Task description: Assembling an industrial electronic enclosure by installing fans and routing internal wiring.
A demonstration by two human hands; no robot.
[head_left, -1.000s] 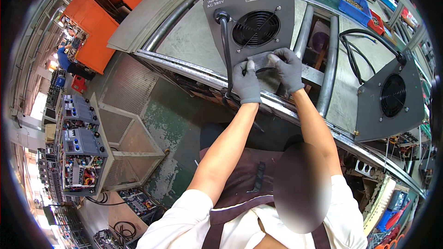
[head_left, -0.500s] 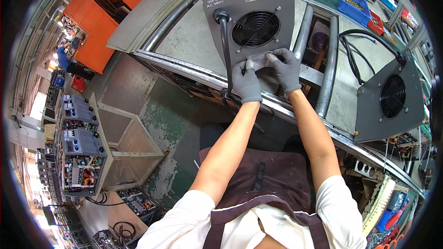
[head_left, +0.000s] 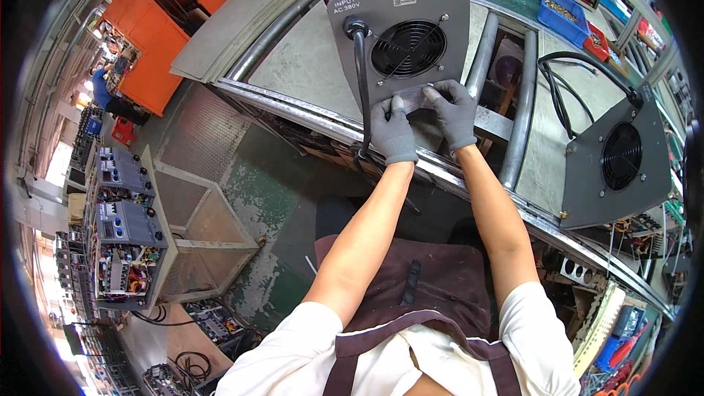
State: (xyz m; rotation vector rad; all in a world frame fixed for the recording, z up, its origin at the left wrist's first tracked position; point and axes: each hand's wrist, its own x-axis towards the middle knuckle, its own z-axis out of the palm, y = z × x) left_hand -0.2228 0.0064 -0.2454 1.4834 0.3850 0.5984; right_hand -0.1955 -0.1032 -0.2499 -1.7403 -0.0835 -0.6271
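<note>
A dark grey sheet-metal panel [head_left: 455, 37] of an electrical unit stands in front of me, with a round black fan grille [head_left: 408, 49] and a thick black power cable [head_left: 361, 66] coming out at its upper left. At the panel's lower edge lies a small greyish rectangular label [head_left: 415, 96]. My left hand [head_left: 394, 134], in a grey glove, pinches the label's left end with the thumb on top. Also gloved, my right hand [head_left: 455, 112] has its thumb and bent fingers on the right end. The fingertips behind the label are hidden. The cable hangs just left of my left hand.
A second grey fan panel [head_left: 587, 191] with a looped black cable [head_left: 551, 88] stands at the right. Metal rollers [head_left: 519, 117] and a metal rail [head_left: 293, 111] run along the bench. A blue bin [head_left: 563, 18] holds small parts. At left, a cart [head_left: 167, 253] carries several units; a person [head_left: 103, 92] works farther off.
Both hands keep the same grip at the panel's lower edge. The whole view has shifted slightly; nothing else has visibly moved.
</note>
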